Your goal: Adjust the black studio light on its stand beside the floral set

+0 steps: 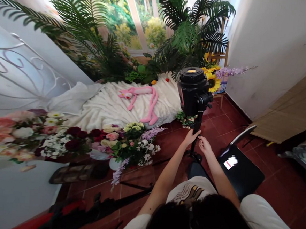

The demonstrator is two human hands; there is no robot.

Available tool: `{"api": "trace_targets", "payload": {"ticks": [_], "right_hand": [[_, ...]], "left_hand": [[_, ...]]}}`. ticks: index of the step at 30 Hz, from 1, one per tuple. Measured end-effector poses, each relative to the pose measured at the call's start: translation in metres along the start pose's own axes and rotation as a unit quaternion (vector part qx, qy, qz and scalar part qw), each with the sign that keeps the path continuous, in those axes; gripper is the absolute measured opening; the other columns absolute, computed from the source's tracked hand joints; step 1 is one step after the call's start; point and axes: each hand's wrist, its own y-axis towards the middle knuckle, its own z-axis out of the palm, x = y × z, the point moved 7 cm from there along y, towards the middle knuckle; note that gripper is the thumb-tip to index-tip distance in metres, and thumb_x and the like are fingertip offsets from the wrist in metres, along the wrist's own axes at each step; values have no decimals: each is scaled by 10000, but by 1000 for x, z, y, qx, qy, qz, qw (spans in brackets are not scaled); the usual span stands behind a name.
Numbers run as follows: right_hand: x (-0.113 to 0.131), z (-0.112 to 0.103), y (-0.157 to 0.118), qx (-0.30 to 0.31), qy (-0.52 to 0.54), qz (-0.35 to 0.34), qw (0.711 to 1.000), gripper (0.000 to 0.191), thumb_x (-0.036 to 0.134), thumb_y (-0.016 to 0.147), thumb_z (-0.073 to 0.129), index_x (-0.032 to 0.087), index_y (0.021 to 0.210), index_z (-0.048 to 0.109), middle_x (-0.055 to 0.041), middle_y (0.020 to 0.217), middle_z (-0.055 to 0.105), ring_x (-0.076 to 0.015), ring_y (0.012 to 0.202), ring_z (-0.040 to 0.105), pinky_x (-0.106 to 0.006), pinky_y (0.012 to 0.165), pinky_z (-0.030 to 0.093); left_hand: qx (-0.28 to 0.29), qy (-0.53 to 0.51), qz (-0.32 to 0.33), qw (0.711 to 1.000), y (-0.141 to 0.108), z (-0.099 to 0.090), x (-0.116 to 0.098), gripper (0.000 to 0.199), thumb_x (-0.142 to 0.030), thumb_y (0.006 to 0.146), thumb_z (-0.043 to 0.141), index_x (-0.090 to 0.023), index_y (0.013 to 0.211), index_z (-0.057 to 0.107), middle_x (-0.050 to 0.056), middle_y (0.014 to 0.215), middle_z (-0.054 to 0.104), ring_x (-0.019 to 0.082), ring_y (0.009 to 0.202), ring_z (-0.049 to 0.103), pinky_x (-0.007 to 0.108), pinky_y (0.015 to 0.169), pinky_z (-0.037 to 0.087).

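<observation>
A black studio light (192, 91) stands upright on a black light stand (199, 119) in front of me. My left hand (191, 137) is closed around the stand's pole, below the lamp head. Just right of the pole, my right hand (204, 145) has its fingers curled in a pinch against the stand. What lies between those fingers is too small to make out. Beyond the light, a pink plush panther (144, 91) lies on a white furry blanket (101, 104).
Artificial flowers (114, 139) line the blanket's near side. To my right is a black chair (243, 173) with a lit phone (228, 164) on its seat. Another dark stand (115, 203) crosses the lower left. Palm fronds (187, 36) and sunflowers (212, 82) rise behind the light.
</observation>
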Motion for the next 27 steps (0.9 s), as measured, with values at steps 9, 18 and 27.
{"api": "trace_targets", "payload": {"ticks": [9, 18, 27], "right_hand": [[76, 8, -34, -14, -474, -350, 808, 260, 258, 667, 644, 228, 781, 413, 50, 687, 515, -110, 587, 460, -236, 609, 425], [71, 60, 30, -14, -538, -287, 793, 100, 261, 655, 650, 207, 704, 581, -48, 733, 679, -225, 731, 645, -330, 695, 517], [111, 108, 18, 25, -373, -320, 870, 100, 158, 574, 639, 195, 531, 557, -23, 545, 644, -175, 547, 621, -268, 549, 524]], "left_hand": [[-14, 2, -1, 1000, -3, 1, 4, 374, -450, 783, 646, -148, 1001, 615, 86, 1000, 682, 192, 931, 632, 339, 884, 484], [-38, -22, 31, 999, -3, 1, 14, 327, -277, 756, 637, -140, 1050, 589, 112, 1107, 662, 212, 1047, 610, 414, 1001, 440], [-39, 26, 47, 998, -6, -3, -10, 462, -271, 758, 628, -144, 1191, 534, 125, 1216, 617, 221, 1107, 587, 396, 1009, 432]]}}
